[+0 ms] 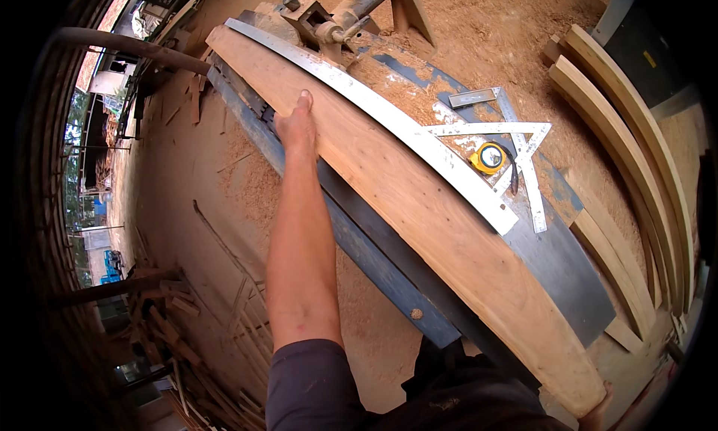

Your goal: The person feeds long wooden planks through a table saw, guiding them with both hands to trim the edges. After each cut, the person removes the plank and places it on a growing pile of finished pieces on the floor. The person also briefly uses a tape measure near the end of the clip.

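A long, smooth wooden board (pixel 419 207) lies slantwise over a dark metal machine bed (pixel 561 270). My left hand (pixel 298 128) grips the board's left edge toward the far end, thumb on top and the other fingers out of sight beneath. At the near right end, my right hand (pixel 596 412) holds the board's tip; only a small part of it shows. A long silvery metal strip (pixel 374 113) runs along the board's far edge. Beyond it rest a yellow tape measure (pixel 490 157), a white triangular square (pixel 486 129) and a metal try square (pixel 474 97).
Curved wooden pieces (pixel 628 124) stand at the right beside a dark panel. A metal clamp-like fitting (pixel 329 32) sits at the machine's far end. Scrap wood (pixel 168 326) is piled at lower left. Sawdust (pixel 493 20) covers the ground.
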Action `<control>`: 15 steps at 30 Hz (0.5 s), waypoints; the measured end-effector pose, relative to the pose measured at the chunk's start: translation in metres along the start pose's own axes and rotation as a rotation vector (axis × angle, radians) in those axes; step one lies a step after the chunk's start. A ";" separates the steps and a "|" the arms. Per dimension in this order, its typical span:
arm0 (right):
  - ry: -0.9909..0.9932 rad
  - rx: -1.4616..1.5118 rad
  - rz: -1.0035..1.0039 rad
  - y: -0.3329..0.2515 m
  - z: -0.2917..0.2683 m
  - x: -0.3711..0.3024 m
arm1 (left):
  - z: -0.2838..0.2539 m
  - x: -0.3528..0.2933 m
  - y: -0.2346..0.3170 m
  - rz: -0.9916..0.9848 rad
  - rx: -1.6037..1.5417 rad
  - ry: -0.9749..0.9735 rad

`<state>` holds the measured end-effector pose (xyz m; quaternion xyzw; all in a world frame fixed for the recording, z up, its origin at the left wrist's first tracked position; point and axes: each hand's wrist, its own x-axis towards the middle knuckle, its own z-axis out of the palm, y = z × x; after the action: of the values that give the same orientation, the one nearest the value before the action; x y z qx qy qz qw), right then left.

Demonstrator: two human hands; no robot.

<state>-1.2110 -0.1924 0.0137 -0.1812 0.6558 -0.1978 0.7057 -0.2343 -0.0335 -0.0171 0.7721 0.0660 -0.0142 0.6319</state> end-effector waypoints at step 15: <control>-0.146 -0.126 -0.053 0.006 0.037 0.035 | -0.004 0.063 0.008 -0.005 -0.012 -0.019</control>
<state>-1.1716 -0.2054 -0.0162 -0.2564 0.6088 -0.1609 0.7333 -0.1712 -0.0255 -0.0152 0.7678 0.0618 -0.0227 0.6373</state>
